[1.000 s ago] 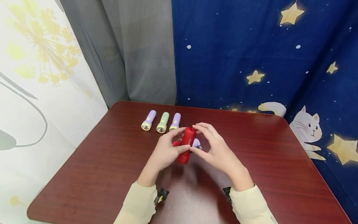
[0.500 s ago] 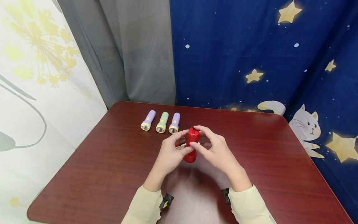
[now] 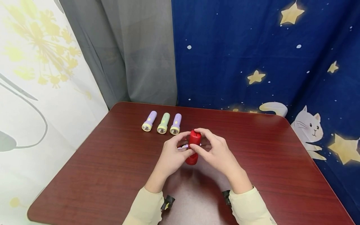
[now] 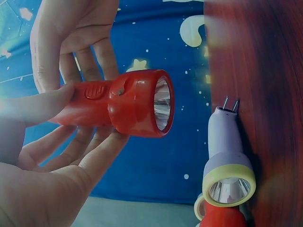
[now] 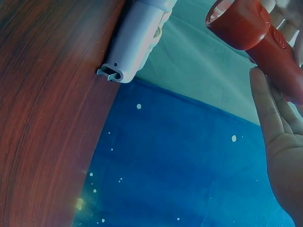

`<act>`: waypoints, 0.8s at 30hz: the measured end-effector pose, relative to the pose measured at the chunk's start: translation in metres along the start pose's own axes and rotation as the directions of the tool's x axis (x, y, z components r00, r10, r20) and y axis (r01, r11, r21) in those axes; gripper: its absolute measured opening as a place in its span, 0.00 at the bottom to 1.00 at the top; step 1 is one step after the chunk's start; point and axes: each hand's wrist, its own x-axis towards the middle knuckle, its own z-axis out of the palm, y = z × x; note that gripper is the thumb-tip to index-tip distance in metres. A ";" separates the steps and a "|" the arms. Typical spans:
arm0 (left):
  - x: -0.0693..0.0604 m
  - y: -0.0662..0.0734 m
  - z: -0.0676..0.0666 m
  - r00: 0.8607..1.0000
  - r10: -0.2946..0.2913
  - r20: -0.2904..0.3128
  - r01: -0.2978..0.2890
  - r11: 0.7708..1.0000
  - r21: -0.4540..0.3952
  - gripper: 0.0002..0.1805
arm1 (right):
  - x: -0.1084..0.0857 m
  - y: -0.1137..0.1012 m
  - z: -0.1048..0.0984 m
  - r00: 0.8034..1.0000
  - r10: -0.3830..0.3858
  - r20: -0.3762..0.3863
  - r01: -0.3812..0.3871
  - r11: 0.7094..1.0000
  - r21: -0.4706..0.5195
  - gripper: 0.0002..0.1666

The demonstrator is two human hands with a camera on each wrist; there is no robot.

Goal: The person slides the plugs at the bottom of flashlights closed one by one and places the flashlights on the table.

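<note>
Both hands hold a red flashlight (image 3: 194, 139) in the air above the middle of the table. My left hand (image 3: 172, 156) grips it from the left, my right hand (image 3: 217, 153) from the right with its thumb on the near side. In the left wrist view the red flashlight (image 4: 137, 101) shows its clear lens and a ridged switch. Below it on the table lies a purple flashlight (image 4: 225, 137) with a yellow rim and two metal prongs sticking out of its tail. Beside that one, part of another red object (image 4: 222, 217) is cut off by the frame edge.
Farther back on the table (image 3: 98, 175) lie a purple flashlight (image 3: 150, 120), a green flashlight (image 3: 163, 123) and another purple flashlight (image 3: 176, 123), side by side with lenses facing the near side. A blue star-printed curtain (image 3: 225, 62) hangs behind the table.
Over the second, both hands shifted slightly right with the red flashlight, and it turned a little more upright in the head view. During the last half second they barely moved.
</note>
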 end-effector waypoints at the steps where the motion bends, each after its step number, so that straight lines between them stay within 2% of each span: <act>1: 0.000 -0.001 0.000 1.000 0.006 0.001 -0.006 1.000 0.005 0.28 | 0.000 0.000 0.000 1.000 -0.013 -0.009 0.013 1.000 -0.004 0.30; 6: 0.000 -0.001 0.002 0.999 0.032 0.015 -0.033 0.997 0.065 0.29 | 0.000 0.002 0.001 0.997 -0.060 -0.048 0.059 0.998 -0.029 0.28; 11: -0.001 0.001 0.002 0.999 0.046 0.030 -0.049 0.990 0.135 0.30 | 0.000 0.001 0.001 0.994 -0.097 -0.056 0.095 0.994 -0.047 0.27; 24: -0.003 0.004 0.003 0.999 0.036 0.033 -0.040 0.987 0.155 0.29 | 0.000 0.000 0.001 0.988 -0.146 -0.053 0.142 0.987 -0.076 0.24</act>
